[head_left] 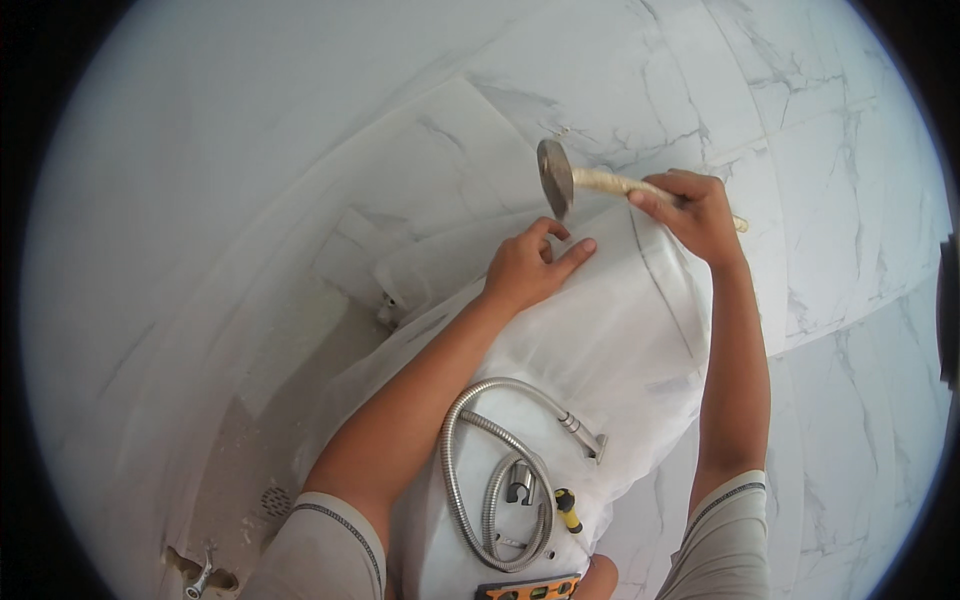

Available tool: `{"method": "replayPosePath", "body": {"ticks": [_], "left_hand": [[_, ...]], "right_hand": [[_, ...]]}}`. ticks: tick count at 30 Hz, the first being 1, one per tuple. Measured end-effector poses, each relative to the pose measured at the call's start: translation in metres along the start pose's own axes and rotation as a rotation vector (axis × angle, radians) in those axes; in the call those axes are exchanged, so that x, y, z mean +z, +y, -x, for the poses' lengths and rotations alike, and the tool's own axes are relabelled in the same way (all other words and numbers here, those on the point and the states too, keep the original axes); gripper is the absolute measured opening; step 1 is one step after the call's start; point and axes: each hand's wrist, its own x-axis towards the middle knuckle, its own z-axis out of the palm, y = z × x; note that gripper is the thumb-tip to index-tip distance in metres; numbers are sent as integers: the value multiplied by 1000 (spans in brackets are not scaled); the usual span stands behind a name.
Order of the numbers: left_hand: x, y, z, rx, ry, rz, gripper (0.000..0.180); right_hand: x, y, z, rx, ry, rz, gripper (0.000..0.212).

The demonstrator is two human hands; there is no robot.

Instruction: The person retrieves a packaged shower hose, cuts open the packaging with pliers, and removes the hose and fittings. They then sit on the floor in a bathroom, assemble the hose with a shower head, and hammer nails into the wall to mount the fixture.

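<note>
My right hand (698,212) is wrapped round the pale handle of a hammer (555,178), with the handle's end sticking out past the palm. The hammer's dark metal head hangs right over the fingertips of my left hand (530,265). There, thumb and index finger are curled toward each other close to the marble-patterned wall. Whatever they may pinch is too small to make out. Both hands are above the far end of a bulky form wrapped in thin white plastic sheeting (600,310).
Nearer me on the covered surface lie a coiled metal shower hose (450,470), a chrome holder (520,482), a yellow-and-black handled tool (568,510) and an orange spirit level (530,588). Low on the left are a floor drain (275,502) and a chrome valve (203,572).
</note>
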Motion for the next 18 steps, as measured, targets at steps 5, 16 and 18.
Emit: {"method": "replayPosePath", "body": {"ticks": [5, 16, 18], "left_hand": [[-1, 2, 0, -15, -13, 12, 59], [0, -5, 0, -8, -17, -2, 66], [2, -5, 0, 16, 19, 4, 60]], "right_hand": [[3, -1, -1, 148, 74, 37, 47], [-12, 2, -7, -75, -23, -120, 47], [-7, -2, -13, 9, 15, -8, 50]]}}
